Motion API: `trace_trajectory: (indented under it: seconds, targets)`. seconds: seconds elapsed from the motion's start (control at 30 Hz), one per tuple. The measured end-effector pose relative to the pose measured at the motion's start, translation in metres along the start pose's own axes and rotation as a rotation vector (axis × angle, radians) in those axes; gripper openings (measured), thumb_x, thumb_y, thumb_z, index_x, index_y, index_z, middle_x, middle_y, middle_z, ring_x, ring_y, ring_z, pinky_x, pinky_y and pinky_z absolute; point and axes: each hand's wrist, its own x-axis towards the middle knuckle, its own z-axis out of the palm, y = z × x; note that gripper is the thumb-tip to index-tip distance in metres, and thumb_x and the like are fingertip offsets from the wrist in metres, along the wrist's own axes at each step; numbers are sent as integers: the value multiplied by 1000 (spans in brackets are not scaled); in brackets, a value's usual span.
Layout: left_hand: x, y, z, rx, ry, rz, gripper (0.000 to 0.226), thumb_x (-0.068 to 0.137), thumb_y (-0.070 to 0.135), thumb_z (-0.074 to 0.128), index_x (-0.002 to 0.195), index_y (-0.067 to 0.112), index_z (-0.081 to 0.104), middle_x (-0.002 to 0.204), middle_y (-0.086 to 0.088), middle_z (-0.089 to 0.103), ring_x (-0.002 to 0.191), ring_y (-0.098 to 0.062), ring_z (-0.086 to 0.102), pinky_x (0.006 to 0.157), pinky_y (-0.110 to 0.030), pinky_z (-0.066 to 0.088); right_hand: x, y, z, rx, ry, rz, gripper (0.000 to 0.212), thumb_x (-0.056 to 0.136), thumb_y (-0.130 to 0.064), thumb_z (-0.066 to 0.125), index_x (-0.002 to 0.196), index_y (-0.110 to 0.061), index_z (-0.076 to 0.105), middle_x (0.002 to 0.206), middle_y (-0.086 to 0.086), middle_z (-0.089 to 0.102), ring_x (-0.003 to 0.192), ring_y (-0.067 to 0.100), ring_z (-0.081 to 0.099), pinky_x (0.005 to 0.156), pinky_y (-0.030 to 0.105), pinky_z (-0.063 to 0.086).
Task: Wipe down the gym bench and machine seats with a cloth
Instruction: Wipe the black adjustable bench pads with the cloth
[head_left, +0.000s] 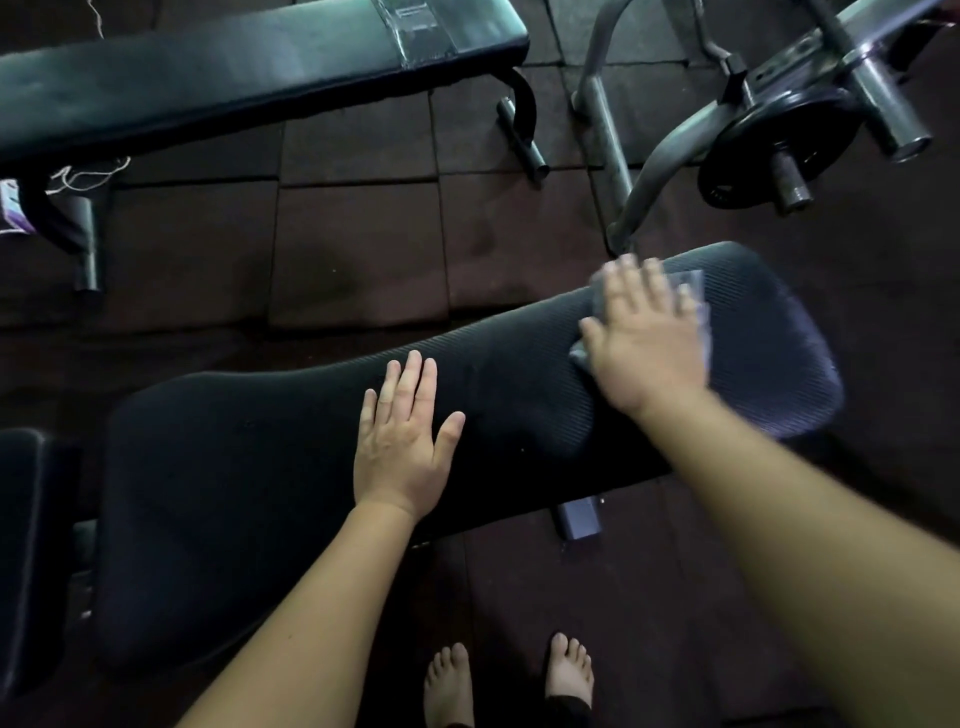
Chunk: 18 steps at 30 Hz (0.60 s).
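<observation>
Grey cloth (698, 312): thin, limp and light by the look of it. It lies flat on the wider far end of the gym bench (260, 467), mostly covered by the right hand (644, 338), with one edge showing past the fingertips and a corner by the thumb.

Right hand: palm down on the cloth, fingers (631, 280) straight and spread, pressing rather than pinching. The hand is blurred.

Left hand (402, 447): flat on the middle of the pad and apart from the cloth, fingers straight and close together, thumb out. It holds nothing and probably serves as a brace.

Gym bench: black ribbed padding that probably gives under pressure, and a textured surface likely to drag at the fabric.

Handling: the cloth needs no grip. A broad flat palm should carry it along, though a loose edge may fold or bunch under the hand. If it is lifted, any free corner will serve.

Also present: second bench (208, 78), weight plate (769, 145), tiled floor (353, 249).
</observation>
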Motion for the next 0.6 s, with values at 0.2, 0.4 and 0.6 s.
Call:
trace_trajectory:
  seconds: [0.2,0.4,0.6]
  targets:
    - [0,-2,2,8,23,6,76,103,65,11,167,26,10,175,9,-1,160,-11,-8,129,-38,-7,-42,-83,21,1,-118,-438,69,103,-51,26,164,-19,20,172,1,16,159,22,10,127,49,10]
    - [-1,-1,1,-2,18,2,74,103,63,12,167,27,6,175,10,-4,160,-10,-12,129,-38,-9,-29,53,0,-36,6,-117,75,97,-56,26,162,-18,29,169,3,28,157,26,20,125,50,14]
    - [0,-2,3,-20,22,2,74,103,62,15,167,26,8,175,9,-2,160,-10,-9,130,-41,-5,-80,-53,33,2,29,-89,75,98,-52,31,164,-17,21,172,3,17,159,24,11,125,50,8]
